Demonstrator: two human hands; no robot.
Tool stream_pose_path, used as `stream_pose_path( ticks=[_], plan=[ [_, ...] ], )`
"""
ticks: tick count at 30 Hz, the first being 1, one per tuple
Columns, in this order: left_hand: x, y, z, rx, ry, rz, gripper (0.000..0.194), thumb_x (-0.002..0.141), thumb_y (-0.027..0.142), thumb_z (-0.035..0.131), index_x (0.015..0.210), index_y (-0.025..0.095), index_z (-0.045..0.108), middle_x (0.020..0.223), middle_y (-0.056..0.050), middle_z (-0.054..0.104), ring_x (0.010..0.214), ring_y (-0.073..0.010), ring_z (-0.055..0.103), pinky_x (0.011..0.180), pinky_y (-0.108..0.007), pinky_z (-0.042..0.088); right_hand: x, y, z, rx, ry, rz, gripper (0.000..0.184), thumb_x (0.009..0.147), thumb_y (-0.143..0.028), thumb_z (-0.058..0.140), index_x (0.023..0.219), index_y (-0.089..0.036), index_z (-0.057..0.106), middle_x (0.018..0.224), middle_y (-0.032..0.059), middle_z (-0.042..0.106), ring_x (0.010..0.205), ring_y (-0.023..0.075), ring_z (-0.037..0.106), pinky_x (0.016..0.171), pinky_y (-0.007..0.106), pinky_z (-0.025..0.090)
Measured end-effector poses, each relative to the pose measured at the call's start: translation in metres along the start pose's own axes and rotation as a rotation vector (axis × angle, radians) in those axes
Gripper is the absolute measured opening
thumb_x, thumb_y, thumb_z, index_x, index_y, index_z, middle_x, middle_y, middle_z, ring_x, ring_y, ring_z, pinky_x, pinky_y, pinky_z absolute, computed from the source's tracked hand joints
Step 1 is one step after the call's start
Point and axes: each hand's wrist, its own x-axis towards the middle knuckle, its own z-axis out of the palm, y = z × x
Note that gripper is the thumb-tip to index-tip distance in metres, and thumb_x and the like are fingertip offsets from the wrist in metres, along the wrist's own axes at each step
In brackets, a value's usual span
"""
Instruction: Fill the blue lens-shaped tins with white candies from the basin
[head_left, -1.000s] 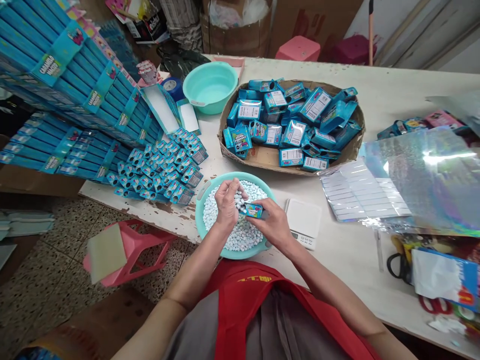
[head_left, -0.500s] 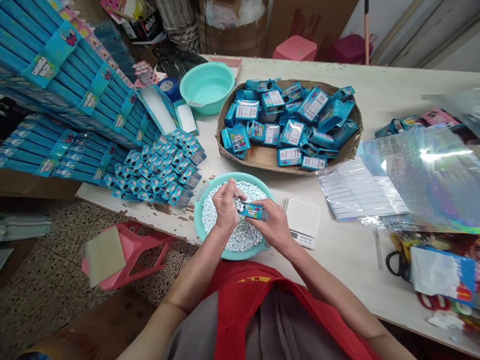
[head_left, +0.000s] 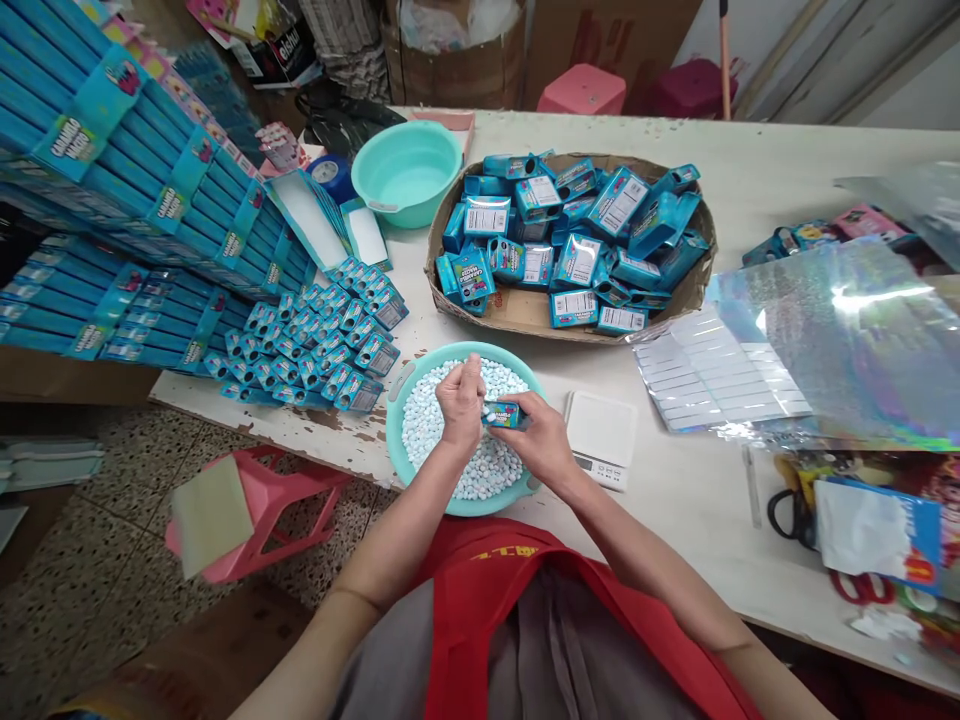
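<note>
A small blue candy box (head_left: 504, 414) is gripped in my right hand (head_left: 541, 438), lying on its side above the tub. Curled into a fist, my left hand (head_left: 460, 402) is up against the box's left end, with pale pieces showing between the two. What sits deep inside that fist is hidden by the fingers. Beneath both hands is a turquoise tub (head_left: 403, 440) filled with small round white candies (head_left: 480, 478).
Past the tub, a cut-down cardboard tray (head_left: 517, 306) holds many blue boxes. Rows of small boxes (head_left: 322, 335) stand to the left beside tall stacked displays (head_left: 165, 190). A white scale (head_left: 602, 430) lies right of the tub, with shiny sheets (head_left: 810, 330) farther right.
My left fist has tipped more upright and moved slightly right against the box end, covering more of the box's left side. My right hand still holds the box.
</note>
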Motion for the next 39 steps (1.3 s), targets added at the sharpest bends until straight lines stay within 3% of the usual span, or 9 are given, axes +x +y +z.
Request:
stream_pose_path(
  ticks=[4,12,18,21,24,27,32,36,39],
  plan=[
    [0.006,-0.006,0.002,-0.042,-0.005,-0.059,0.055,0.073,0.055,0.066,0.048,0.018,0.034,0.043,0.006,0.031,0.038,-0.0037,0.027,0.037,-0.021,0.019,0.001,0.012,0.004,0.113,-0.006,0.069,0.028,0.068,-0.027,0.072,0.095,-0.023,0.065,0.094,0.0038,0.066,0.091,0.0231,0.062,0.082,0.038,0.049],
    [0.000,0.037,0.005,-0.225,-0.096,-0.153,0.056,0.075,0.057,0.063,0.051,0.018,0.032,0.044,0.006,0.030,0.034,-0.0025,0.026,0.034,-0.020,0.018,-0.004,0.028,-0.001,0.533,0.003,0.248,0.045,0.058,-0.038,0.082,0.096,-0.023,0.063,0.092,0.0013,0.066,0.087,0.0207,0.063,0.079,0.036,0.051],
    [0.007,0.020,0.001,-0.139,-0.042,-0.124,0.054,0.074,0.056,0.064,0.052,0.018,0.032,0.045,0.007,0.030,0.035,-0.0031,0.025,0.035,-0.019,0.018,-0.005,0.030,-0.003,0.511,0.031,0.237,0.045,0.056,-0.039,0.083,0.093,-0.024,0.064,0.092,0.0019,0.065,0.088,0.0212,0.062,0.079,0.035,0.052],
    [0.016,-0.004,-0.017,0.157,-0.025,-0.046,0.052,0.080,0.058,0.054,0.051,0.019,0.037,0.046,0.004,0.035,0.039,-0.0064,0.032,0.040,-0.021,0.026,-0.008,0.026,-0.018,0.512,0.056,0.245,0.044,0.056,-0.038,0.084,0.093,-0.024,0.064,0.092,0.0018,0.064,0.085,0.0208,0.063,0.077,0.035,0.052],
    [0.023,-0.023,-0.042,0.774,-0.264,-0.012,0.038,0.078,0.050,0.060,0.056,0.019,0.054,0.067,-0.005,0.060,0.069,-0.0180,0.058,0.061,-0.029,0.045,-0.018,0.029,-0.047,0.499,0.170,0.266,0.042,0.058,-0.037,0.083,0.092,-0.023,0.064,0.090,0.0016,0.065,0.081,0.0198,0.063,0.073,0.034,0.053],
    [0.033,-0.030,-0.048,1.200,-0.407,0.169,0.011,0.076,0.033,0.064,0.077,0.022,0.067,0.104,-0.010,0.065,0.107,-0.0295,0.055,0.089,-0.043,0.044,-0.031,0.049,-0.078,0.422,0.370,0.309,0.041,0.060,-0.038,0.081,0.093,-0.022,0.062,0.086,0.0018,0.066,0.076,0.0193,0.063,0.068,0.033,0.053],
    [0.078,-0.038,0.040,1.105,-0.499,0.456,0.023,0.084,0.026,0.052,0.104,0.020,0.062,0.111,-0.010,0.062,0.110,-0.0250,0.055,0.099,-0.038,0.039,-0.044,0.112,-0.098,0.230,0.561,0.431,0.048,0.056,-0.048,0.080,0.090,-0.019,0.060,0.085,0.0027,0.064,0.076,0.0198,0.061,0.071,0.036,0.051],
    [0.132,-0.069,0.139,1.037,-0.616,0.025,0.037,0.066,0.016,0.070,0.101,0.017,0.059,0.118,-0.015,0.059,0.121,-0.0311,0.047,0.103,-0.041,0.033,-0.050,0.144,-0.090,0.132,0.547,0.387,0.050,0.062,-0.053,0.074,0.095,-0.018,0.060,0.095,0.0069,0.063,0.090,0.0237,0.061,0.082,0.042,0.050],
    [0.156,-0.093,0.177,0.968,-0.638,-0.183,0.049,0.048,0.010,0.079,0.091,0.015,0.057,0.106,-0.016,0.064,0.110,-0.0349,0.054,0.091,-0.043,0.041,-0.057,0.143,-0.089,-0.001,0.587,0.293,0.059,0.067,-0.048,0.073,0.114,-0.019,0.054,0.121,0.0127,0.054,0.116,0.0284,0.051,0.097,0.051,0.043]
  ],
)
